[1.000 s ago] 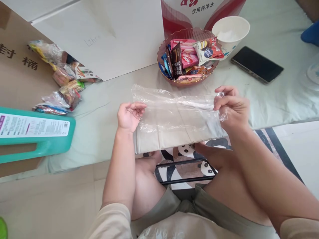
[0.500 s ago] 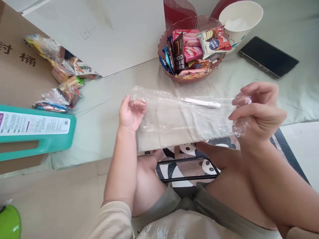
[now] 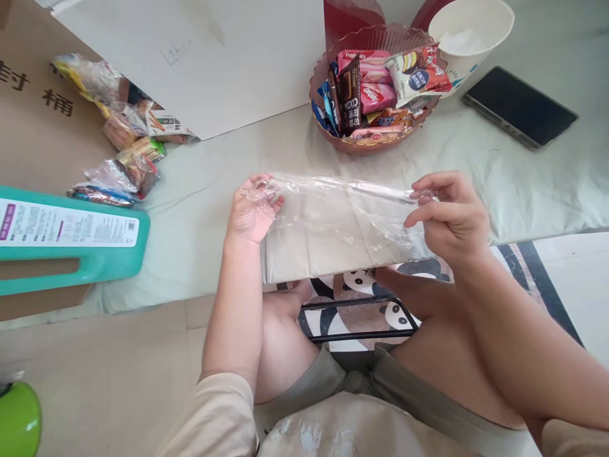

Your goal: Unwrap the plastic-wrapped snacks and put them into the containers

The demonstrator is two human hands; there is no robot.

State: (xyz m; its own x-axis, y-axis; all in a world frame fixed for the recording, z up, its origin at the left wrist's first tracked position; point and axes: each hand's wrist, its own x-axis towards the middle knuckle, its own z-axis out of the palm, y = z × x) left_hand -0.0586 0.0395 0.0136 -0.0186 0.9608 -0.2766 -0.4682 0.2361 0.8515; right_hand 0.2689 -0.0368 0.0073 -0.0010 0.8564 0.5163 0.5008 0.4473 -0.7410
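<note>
A clear, crinkled sheet of plastic film [image 3: 328, 219] is stretched between my two hands above the cloth-covered surface. My left hand [image 3: 254, 209] has its fingers curled around the film's left end. On the other side, my right hand [image 3: 451, 219] pinches the right end between thumb and fingers. A pale streak shows through the film's upper edge near my right fingers; I cannot make out what it is. Behind the film stands a pink scalloped bowl [image 3: 316, 105] filled with wrapped snacks [image 3: 378, 95].
At the back right are a white paper cup [image 3: 469, 38] and a black phone [image 3: 521, 105]. On the left lie several packaged snacks [image 3: 136, 152] and a teal jug [image 3: 114, 266], near a cardboard box [image 3: 28, 139] and a white box [image 3: 190, 70]. A green object [image 3: 19, 419] is at lower left.
My right hand has moved left, closer to my left hand. My left fingers now curl around the film. The white pen-like thing seen before through the film is no longer clearly visible.
</note>
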